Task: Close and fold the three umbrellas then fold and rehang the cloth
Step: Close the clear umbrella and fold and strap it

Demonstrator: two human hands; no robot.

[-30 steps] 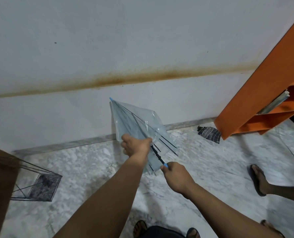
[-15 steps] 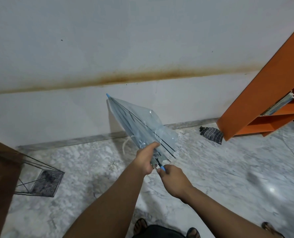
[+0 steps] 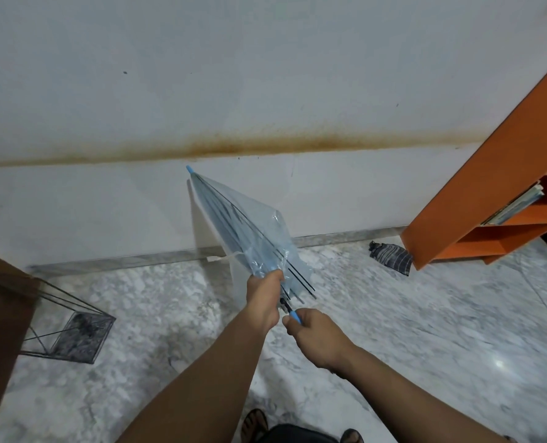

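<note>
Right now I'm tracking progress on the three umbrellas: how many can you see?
2. A clear blue umbrella, closed, held by the left hand and right hand. A dark checked umbrella, folded, lies on the floor by the orange shelf. The third isn't visible.

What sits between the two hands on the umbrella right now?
In the head view, a short stretch of black shaft and the blue handle's top shows between the left hand, gripping the clear umbrella, and the right hand.
</note>
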